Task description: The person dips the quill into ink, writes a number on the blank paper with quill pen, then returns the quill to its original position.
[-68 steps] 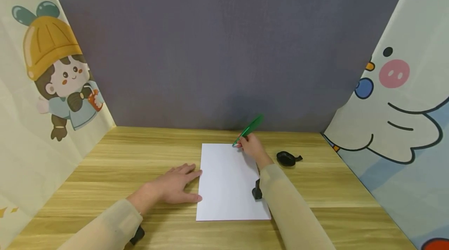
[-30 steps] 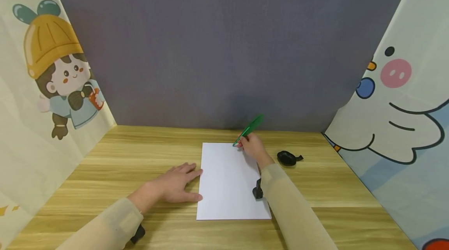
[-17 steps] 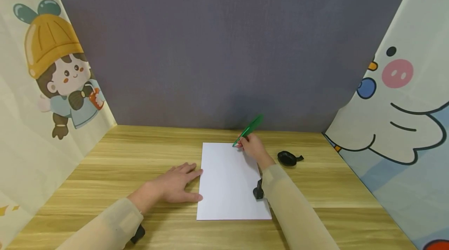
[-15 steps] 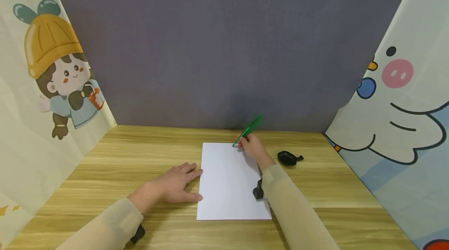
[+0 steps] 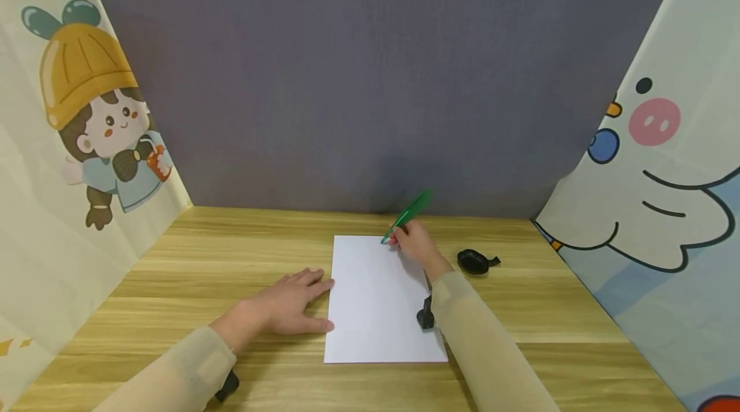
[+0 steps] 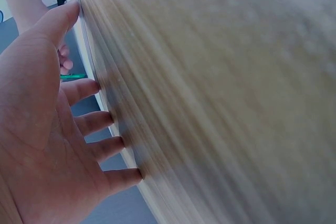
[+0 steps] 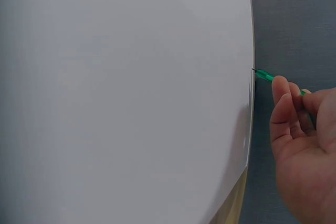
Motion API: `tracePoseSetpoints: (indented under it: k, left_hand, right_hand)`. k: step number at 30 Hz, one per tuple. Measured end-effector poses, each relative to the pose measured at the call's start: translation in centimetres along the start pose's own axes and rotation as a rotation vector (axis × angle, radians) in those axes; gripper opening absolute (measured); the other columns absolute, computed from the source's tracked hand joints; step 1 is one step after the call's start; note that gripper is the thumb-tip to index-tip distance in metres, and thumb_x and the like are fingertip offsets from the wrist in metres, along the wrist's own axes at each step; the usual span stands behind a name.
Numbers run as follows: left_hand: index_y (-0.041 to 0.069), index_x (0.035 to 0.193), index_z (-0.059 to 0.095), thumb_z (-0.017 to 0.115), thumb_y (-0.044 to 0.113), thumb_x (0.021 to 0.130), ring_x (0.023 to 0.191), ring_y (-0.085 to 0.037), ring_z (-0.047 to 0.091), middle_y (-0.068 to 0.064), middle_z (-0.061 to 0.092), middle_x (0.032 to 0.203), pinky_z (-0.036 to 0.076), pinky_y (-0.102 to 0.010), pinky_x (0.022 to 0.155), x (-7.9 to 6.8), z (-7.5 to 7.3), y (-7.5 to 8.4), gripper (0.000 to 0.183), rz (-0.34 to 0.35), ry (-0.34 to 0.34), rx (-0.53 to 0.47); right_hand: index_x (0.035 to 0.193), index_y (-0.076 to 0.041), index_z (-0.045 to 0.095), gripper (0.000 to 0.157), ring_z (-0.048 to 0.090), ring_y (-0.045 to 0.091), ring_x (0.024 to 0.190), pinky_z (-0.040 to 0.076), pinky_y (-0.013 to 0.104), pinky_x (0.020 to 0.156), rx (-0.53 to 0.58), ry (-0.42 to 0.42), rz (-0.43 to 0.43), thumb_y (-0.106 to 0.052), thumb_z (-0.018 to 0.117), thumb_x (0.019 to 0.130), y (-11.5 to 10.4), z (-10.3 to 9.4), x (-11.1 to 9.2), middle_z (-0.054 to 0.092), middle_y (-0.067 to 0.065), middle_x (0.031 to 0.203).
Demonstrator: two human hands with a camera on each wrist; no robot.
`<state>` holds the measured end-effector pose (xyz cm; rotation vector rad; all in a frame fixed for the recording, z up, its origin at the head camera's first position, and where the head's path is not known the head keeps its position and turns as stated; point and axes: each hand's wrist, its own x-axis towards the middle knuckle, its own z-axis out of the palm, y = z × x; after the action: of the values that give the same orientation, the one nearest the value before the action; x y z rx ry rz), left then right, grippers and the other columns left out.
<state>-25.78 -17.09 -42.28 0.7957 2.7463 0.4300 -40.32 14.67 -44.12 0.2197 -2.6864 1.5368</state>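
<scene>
In the head view a white sheet of paper [image 5: 376, 309] lies on the wooden table. My right hand [image 5: 417, 245] pinches a green pen [image 5: 415, 207] with a feather-shaped top, near the sheet's far edge. The pen leans up to the right, its point down at the paper. The right wrist view shows the dark tip of the pen [image 7: 264, 74] close to the paper's surface; I cannot tell if a mark is there. My left hand [image 5: 289, 306] rests with spread, straight fingers on the table, thumb and a fingertip at the sheet's left edge.
A small black oval object [image 5: 474, 261] with a short tail lies right of the right hand. The grey backdrop [image 5: 358, 90] rises behind the table [image 5: 231, 251]. Printed cloth walls stand at both sides. Black wrist gear [image 5: 425, 314] shows by the right sleeve.
The pen's point and my right fingers have shifted slightly left and toward me. My left hand and the paper have stayed in place.
</scene>
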Motion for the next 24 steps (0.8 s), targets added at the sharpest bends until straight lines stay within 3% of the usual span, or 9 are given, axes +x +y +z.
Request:
tracePoseSetpoints:
  k: [10,24]
  left_hand:
    - [0.018,0.172,0.040,0.066,0.072,0.099,0.167,-0.048,0.025,-0.020,0.028,0.180,0.022,-0.073,0.133,0.08,0.00,0.02,0.094,0.000,-0.002,-0.003]
    - [0.019,0.172,0.039,0.066,0.073,0.099,0.168,-0.046,0.023,-0.019,0.028,0.181,0.022,-0.072,0.133,-0.14,-0.13,0.17,0.095,-0.007,-0.011,-0.008]
  right_hand:
    - [0.136,0.006,0.069,0.032,0.078,0.029,0.101,0.059,0.030,0.077,-0.019,-0.045,-0.030,-0.012,0.051,0.116,-0.54,0.00,-0.33,0.078,0.020,0.114]
    - [0.134,0.005,0.069,0.031,0.078,0.029,0.103,0.062,0.033,0.080,-0.025,-0.079,-0.033,-0.014,0.052,0.117,-0.97,0.24,-0.59,0.079,0.019,0.114]
